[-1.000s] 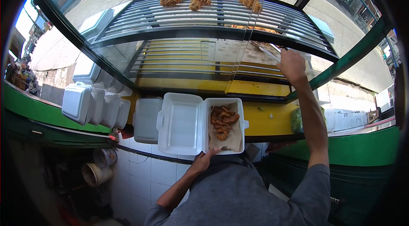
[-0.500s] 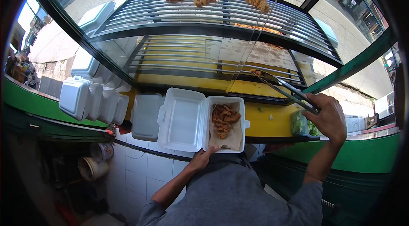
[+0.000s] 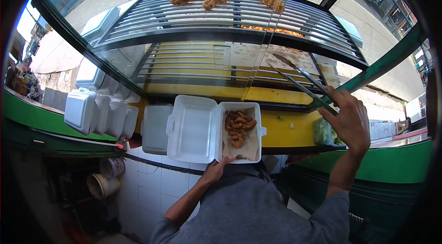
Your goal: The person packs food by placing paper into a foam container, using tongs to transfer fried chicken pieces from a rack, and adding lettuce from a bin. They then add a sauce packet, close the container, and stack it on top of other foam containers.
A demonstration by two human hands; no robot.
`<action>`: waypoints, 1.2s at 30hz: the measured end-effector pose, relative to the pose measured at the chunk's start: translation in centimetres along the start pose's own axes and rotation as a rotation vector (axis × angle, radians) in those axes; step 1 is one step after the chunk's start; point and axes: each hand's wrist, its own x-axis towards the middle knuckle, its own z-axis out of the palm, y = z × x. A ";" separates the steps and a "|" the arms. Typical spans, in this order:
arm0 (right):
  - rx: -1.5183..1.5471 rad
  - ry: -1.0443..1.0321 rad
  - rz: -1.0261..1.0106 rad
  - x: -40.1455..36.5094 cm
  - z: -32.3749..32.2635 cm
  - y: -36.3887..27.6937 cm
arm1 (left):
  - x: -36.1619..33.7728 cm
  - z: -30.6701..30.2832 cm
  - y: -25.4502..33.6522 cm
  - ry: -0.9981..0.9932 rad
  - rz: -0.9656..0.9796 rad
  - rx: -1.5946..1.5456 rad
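We seem to be filling the foam clamshell [image 3: 193, 129], fried strips [image 3: 238, 129] on brown paper [image 3: 251, 148] in its right half, our left hand [image 3: 215, 170] pinching its near rim, our right hand [image 3: 349, 119] gripping metal tongs [image 3: 307, 77] whose parted tips would need squeezing for another pick-up.

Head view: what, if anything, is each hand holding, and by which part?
The right hand holds tongs by their near end, tips apart. The left hand holds the open foam box by the near rim of the half with fried pieces.
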 end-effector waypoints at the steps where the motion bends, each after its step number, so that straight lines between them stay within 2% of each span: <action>1: -0.078 0.004 0.000 1.6 0.9 -0.6 | 0.1 -0.1 -0.3 0.017 -0.005 0.002; 4: -0.343 0.044 -0.031 7.7 5.9 -0.8 | -0.3 -0.2 0.0 0.023 -0.020 0.000; 8: -0.330 0.130 -0.037 15.7 13.9 0.9 | -0.5 -0.5 -0.5 0.033 0.012 -0.022; 11: -0.326 0.082 -0.023 16.2 14.2 0.8 | -0.4 -0.7 -1.0 0.026 0.034 -0.030; 12: -0.325 0.055 -0.010 16.0 13.7 0.5 | -0.4 -0.7 -0.9 0.018 0.039 -0.035; 15: -0.219 0.152 -0.047 12.2 10.4 0.0 | -0.5 -0.4 -0.5 -0.007 0.033 -0.023; 18: -0.155 0.118 -0.016 8.3 7.4 0.2 | -0.5 0.1 0.3 -0.041 0.012 0.011; 20: 0.005 0.104 -0.006 5.3 5.2 0.8 | -0.2 0.2 0.3 -0.077 -0.007 0.001; 22: 0.180 -0.013 0.040 2.5 2.6 1.0 | -0.1 0.3 0.9 -0.072 -0.030 0.074; 24: 0.252 -0.109 -0.028 -0.4 1.2 2.4 | -0.2 0.3 1.6 -0.078 -0.052 0.107; 27: 0.257 -0.280 -0.117 -3.4 -0.1 2.1 | 0.1 0.6 1.8 -0.103 -0.075 0.088; 29: 0.202 -0.293 -0.217 -4.2 0.0 1.6 | 0.6 0.5 0.9 -0.105 -0.074 0.071; 31: 0.212 -0.280 -0.263 -4.6 0.2 1.5 | 0.5 1.2 0.7 -0.038 -0.010 0.005; 32: 0.213 -0.270 -0.198 -4.5 0.0 1.3 | 0.5 1.4 0.6 -0.001 0.025 -0.030; 34: 0.214 -0.244 -0.075 -3.6 -0.9 0.3 | 0.3 0.7 0.8 -0.063 -0.035 0.028; 36: 0.040 -0.026 -0.037 -2.0 0.5 -0.4 | 0.3 0.3 0.8 -0.085 -0.057 0.066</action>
